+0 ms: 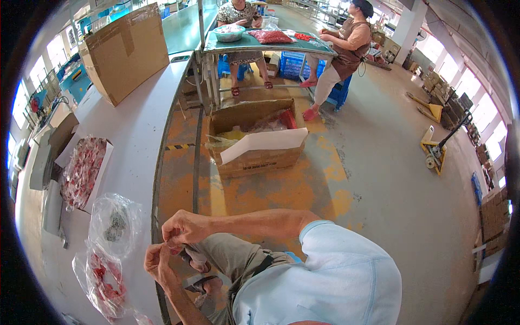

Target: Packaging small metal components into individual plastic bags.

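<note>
Over the edge of the white table, both my hands meet with fingertips pinched close together. My right hand (187, 227) reaches in from the right, its fingers closed. My left hand (158, 263) comes up from below, also closed in a pinch. A small reddish, partly clear piece (174, 249) shows between the fingertips, too small to name. Beside my hands on the table lies a clear plastic bag of small red pieces (108, 281). Just beyond it is a clear bag with a bundle of thin grey bits (115, 226). An open box of clear-wrapped red pieces (84, 173) stands farther left.
A large cardboard carton (127, 51) stands at the table's far end. An open carton with plastic bags (260, 146) sits on the floor. Two people work at a green-topped table (238, 46) holding a basin and a red bag. A yellow pallet jack (436, 149) stands right.
</note>
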A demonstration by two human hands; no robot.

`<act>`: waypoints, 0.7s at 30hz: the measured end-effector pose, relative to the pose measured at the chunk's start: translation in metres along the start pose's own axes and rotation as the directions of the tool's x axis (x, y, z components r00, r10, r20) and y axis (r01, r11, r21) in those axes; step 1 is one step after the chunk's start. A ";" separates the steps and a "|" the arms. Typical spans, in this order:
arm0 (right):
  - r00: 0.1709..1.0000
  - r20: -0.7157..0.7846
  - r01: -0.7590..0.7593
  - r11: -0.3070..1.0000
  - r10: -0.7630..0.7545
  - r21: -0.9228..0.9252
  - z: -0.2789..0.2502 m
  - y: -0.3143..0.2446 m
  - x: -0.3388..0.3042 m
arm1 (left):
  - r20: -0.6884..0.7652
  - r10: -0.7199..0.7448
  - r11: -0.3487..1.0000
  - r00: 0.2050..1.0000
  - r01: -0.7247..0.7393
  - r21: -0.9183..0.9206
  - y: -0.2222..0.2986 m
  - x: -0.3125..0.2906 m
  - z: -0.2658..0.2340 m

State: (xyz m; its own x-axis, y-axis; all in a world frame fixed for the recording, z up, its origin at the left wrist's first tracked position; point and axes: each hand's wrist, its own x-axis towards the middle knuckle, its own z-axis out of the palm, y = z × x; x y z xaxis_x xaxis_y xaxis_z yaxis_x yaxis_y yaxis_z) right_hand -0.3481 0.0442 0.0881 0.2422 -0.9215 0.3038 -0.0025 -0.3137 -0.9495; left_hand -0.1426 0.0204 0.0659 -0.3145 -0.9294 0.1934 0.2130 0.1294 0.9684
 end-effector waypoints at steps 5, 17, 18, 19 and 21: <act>1.000 -0.013 -0.020 1.000 0.020 -0.022 -0.001 0.001 -0.005 | -0.029 -0.098 0.986 0.995 0.093 -0.135 0.007 -0.004 0.004; 0.981 -0.007 -0.189 0.975 0.192 0.118 0.000 -0.001 0.002 | -0.120 -0.273 0.961 0.955 0.277 0.020 0.018 0.000 0.006; 0.969 -0.056 -0.240 0.970 0.242 0.035 -0.008 -0.010 0.002 | -0.118 -0.274 0.961 0.954 0.268 -0.062 0.022 0.003 0.008; 0.951 -0.063 -0.294 0.950 0.302 0.107 -0.015 -0.010 0.002 | -0.138 -0.277 0.959 0.951 0.263 -0.109 0.024 0.006 0.012; 0.966 -0.031 -0.251 0.962 0.255 0.103 -0.023 -0.004 0.003 | -0.205 -0.282 0.955 0.937 0.255 -0.150 0.021 0.006 0.010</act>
State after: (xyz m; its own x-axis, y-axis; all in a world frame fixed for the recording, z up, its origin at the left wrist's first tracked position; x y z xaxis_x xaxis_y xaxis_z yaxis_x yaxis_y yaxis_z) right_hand -0.3693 0.0375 0.0941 0.2037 -0.9776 0.0535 0.0370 -0.0470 -0.9982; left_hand -0.1493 0.0209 0.0895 -0.1652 -0.9784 -0.1240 0.2620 -0.1648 0.9509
